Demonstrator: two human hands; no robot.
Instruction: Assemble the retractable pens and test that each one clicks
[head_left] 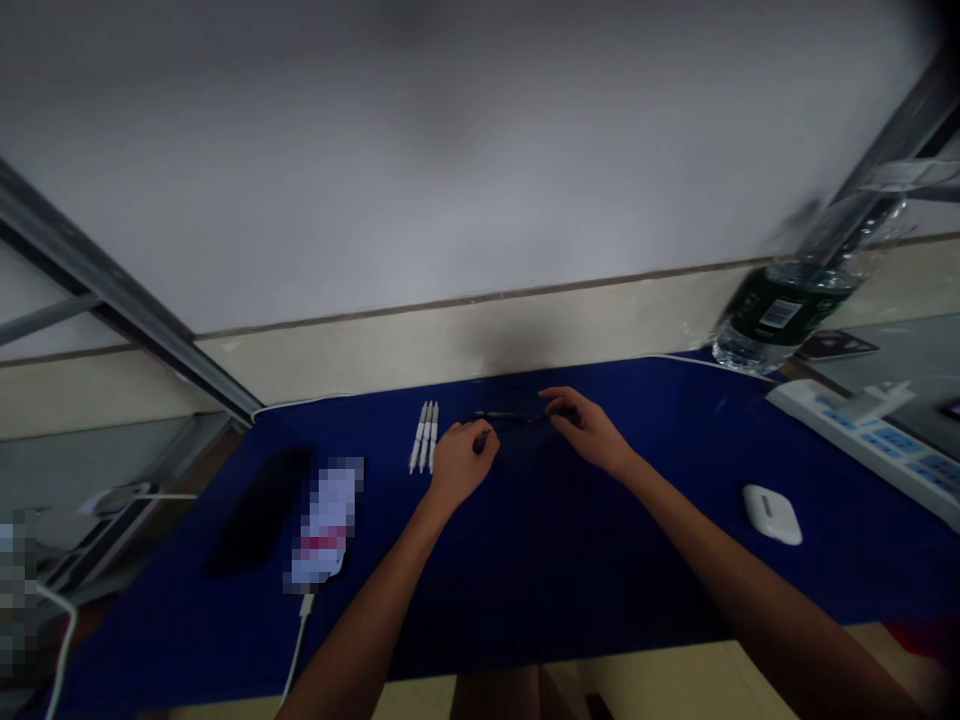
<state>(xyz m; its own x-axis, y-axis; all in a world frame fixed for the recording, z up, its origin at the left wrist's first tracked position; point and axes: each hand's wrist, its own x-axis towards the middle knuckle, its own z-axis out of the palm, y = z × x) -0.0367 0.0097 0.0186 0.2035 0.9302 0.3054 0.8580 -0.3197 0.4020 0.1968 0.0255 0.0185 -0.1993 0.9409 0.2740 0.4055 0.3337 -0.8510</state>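
A thin dark object [514,416] lies across the desk between my two hands; its exact kind is too dim to make out. My left hand [461,462] is closed near its left end, with a dark piece showing at the thumb and fingertips. Around its right end curl the thumb and fingers of my right hand [589,430], where another dark part shows. Whether these parts join into one thing is unclear. Just left of my left hand, three white pens [424,437] lie side by side.
On the left are a dark phone-like slab [259,510] and a phone with a blurred screen [326,525], plugged into a white cable [294,655]. To the right sit a white earbud case [772,514], a power strip [874,440] and a large water bottle [784,305]. A wall rises behind the blue desktop [570,580].
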